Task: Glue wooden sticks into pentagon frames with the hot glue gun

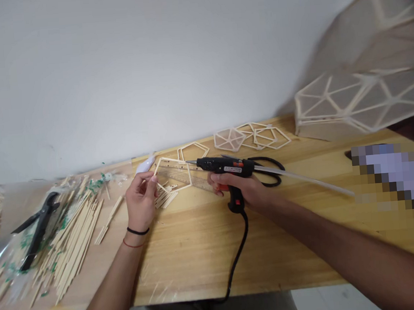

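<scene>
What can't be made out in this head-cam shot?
All in the head view:
Pixelated object, far right: details masked by blocks.
Lattice structure: cut off by the top and right edges.
Glue gun: label print too small to read.
Cord: drops past the edge of the table, end unseen.
Ruler: right end hidden by the right hand.
Nozzle contact with the pentagon frame: too small to tell.

Left hand (142, 202) pinches a wooden pentagon (173, 161) — right hand (247, 186) grips a glue gun (215, 165).
</scene>
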A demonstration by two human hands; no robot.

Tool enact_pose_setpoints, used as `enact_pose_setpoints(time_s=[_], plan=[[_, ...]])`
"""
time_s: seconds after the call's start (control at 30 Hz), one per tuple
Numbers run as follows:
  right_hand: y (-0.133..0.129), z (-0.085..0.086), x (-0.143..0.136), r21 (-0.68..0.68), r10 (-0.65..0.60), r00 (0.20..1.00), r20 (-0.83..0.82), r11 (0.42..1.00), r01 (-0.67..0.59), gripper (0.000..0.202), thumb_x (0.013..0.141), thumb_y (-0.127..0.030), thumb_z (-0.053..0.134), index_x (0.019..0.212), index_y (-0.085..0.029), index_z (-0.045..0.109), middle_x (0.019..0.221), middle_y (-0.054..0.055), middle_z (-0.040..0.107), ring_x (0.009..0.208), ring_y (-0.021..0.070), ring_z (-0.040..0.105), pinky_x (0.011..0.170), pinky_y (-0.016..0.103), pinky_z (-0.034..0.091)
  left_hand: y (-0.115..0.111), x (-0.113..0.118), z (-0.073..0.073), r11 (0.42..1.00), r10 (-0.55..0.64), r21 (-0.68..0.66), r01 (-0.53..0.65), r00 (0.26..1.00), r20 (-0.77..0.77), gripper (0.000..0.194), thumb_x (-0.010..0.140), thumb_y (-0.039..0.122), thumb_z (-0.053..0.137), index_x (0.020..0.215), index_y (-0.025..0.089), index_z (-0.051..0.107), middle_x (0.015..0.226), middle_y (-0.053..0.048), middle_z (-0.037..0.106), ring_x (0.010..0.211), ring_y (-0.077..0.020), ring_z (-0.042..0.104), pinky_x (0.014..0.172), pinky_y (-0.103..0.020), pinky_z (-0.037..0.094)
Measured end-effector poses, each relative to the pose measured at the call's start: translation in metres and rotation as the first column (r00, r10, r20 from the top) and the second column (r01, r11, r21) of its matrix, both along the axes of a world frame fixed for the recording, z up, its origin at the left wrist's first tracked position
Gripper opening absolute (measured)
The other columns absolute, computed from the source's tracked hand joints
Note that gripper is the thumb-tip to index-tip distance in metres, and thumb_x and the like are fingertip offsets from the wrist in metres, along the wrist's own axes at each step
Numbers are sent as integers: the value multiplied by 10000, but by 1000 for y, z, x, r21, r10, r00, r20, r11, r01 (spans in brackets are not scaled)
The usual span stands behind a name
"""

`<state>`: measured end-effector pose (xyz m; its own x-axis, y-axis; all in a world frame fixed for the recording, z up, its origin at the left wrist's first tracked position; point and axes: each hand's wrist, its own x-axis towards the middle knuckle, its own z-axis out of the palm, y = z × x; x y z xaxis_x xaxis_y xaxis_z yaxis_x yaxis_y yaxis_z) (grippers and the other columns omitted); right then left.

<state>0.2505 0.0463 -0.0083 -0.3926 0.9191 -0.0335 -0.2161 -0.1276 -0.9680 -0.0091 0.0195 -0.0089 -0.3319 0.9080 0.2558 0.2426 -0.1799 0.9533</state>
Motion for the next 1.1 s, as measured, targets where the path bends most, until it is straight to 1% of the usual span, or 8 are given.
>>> enact_pose_setpoints(time_s=[0.13,0.23,0.3,0.47,0.6,0.73,0.93,1.1], plan=[[1,-4,1,-5,0,1000,-17,1000,-1,309,834,-471,800,706,-234,649,692,28,602,630,183,530,602,364,418,0,0,0,1000,-4,4,4,1000,0,330,827,480,849,919,186,730,643,31,643,489,-91,542,467,-197,417],[2,-5,1,-8,0,999,-40,1000,0,286,837,-445,806,709,-238,657,687,25,596,625,179,525,599,363,404,-1,1,1,1000,-1,3,1,1000,-2,325,830,477,851,918,188,730,596,45,605,485,-95,531,467,-198,412],[1,-3,0,-14,-5,999,-46,1000,4,288,827,-447,819,702,-242,661,685,28,595,624,183,524,602,370,402,-1,1,1,1000,1,-1,-1,1000,-4,314,832,468,850,914,190,729,584,47,596,486,-98,534,473,-199,417],[-2,6,-2,-28,-3,1000,-26,1000,2,339,789,-501,836,656,-250,652,671,33,570,626,193,501,610,389,402,-1,1,1,1000,2,-11,-2,1000,9,309,824,461,849,919,192,731,644,31,649,489,-96,548,470,-203,422],[-3,9,-3,-32,-1,1000,-23,999,0,345,782,-500,837,641,-248,649,669,34,565,627,191,500,608,384,392,-1,1,1,1000,3,-12,-3,1000,8,311,829,465,843,922,189,732,626,39,629,482,-92,539,461,-197,409],[-1,6,-3,-30,17,999,-39,999,-18,338,776,-497,845,658,-243,655,668,30,561,620,188,492,596,376,377,-1,2,1,1000,0,-8,0,1000,14,331,823,480,844,924,187,726,618,42,622,482,-94,539,465,-200,418],[1,-1,-1,-28,42,999,-26,999,-43,340,811,-482,825,649,-236,655,666,36,581,622,187,498,604,376,378,-1,2,3,1000,-6,-9,7,1000,24,330,813,469,855,917,186,719,635,38,632,488,-92,538,475,-203,425],[0,4,-2,-39,37,999,2,999,-37,360,778,-509,839,638,-236,650,647,26,572,610,184,494,603,371,377,-1,2,2,1000,-4,-11,4,1000,20,321,824,467,845,920,187,720,612,48,610,483,-90,532,474,-202,423]])
